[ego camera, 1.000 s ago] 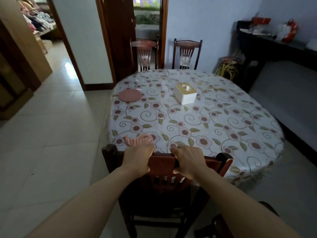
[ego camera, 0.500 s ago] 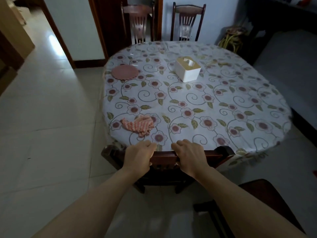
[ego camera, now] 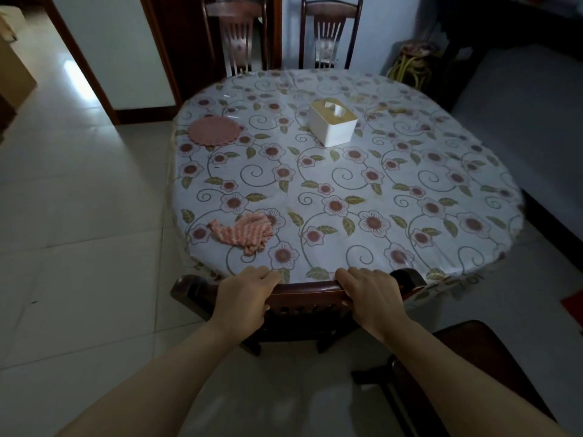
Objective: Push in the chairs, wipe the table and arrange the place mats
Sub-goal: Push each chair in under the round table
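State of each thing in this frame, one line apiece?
Near chair: pushed against the table edge, top rail gripped.
Left hand: grips the rail.
Right hand: grips the rail.
Cloth: crumpled, lying on the table.
Mat: flat, far left.
Tissue box: upright, tissue poking out.

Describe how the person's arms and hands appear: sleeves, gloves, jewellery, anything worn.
Both forearms are bare as far up as the picture shows, with no sleeve in sight. The left hand and right hand wear no gloves. No watch, bracelet or ring shows on the wrists or the visible fingers. No markings are visible.
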`<state>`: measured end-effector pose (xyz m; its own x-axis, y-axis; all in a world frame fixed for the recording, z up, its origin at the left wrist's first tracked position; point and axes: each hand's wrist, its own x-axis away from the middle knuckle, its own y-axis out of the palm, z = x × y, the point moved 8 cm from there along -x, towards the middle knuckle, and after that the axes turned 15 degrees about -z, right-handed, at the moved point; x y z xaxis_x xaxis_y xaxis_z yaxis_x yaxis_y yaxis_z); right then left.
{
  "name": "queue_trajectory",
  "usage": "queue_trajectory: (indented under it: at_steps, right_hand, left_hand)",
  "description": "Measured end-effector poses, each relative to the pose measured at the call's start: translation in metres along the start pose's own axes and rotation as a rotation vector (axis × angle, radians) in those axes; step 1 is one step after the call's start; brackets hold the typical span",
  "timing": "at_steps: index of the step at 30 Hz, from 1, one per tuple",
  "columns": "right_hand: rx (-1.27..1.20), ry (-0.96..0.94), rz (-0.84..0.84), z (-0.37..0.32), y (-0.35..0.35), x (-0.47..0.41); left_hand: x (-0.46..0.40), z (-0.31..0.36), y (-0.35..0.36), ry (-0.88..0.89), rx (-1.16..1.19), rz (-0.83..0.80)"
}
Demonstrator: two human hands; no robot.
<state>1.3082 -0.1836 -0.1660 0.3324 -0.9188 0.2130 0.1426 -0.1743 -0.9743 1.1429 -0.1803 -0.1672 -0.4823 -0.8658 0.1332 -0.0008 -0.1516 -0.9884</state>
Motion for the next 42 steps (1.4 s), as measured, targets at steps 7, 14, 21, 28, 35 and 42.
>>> queue_trajectory:
  at_steps: [7, 14, 21, 28, 35, 42]
  right_hand:
    - [-0.011, -0.022, 0.087, 0.001, -0.004, 0.005]
    - [-0.007, 0.052, 0.021, 0.0, 0.008, 0.006]
    - [-0.122, 0.095, -0.072, -0.001, 0.005, 0.015]
    - [-0.231, 0.244, 0.031, 0.005, -0.015, 0.081]
    - [-0.26, 0.42, -0.013, 0.041, -0.002, 0.185]
    - [-0.305, 0.545, 0.018, 0.107, 0.008, 0.286]
  left_hand:
    - [0.0, -0.001, 0.002, -0.008, 0.004, 0.015]
    - [-0.002, -0.007, 0.013, -0.142, -0.051, -0.126]
    - [0.001, 0.007, 0.004, -0.155, -0.014, -0.172]
    - [0.017, 0.075, -0.028, 0.042, 0.062, -0.057]
    - [0.027, 0.172, -0.034, 0.206, 0.071, -0.082]
    - [0.028, 0.29, -0.035, 0.302, 0.087, -0.181]
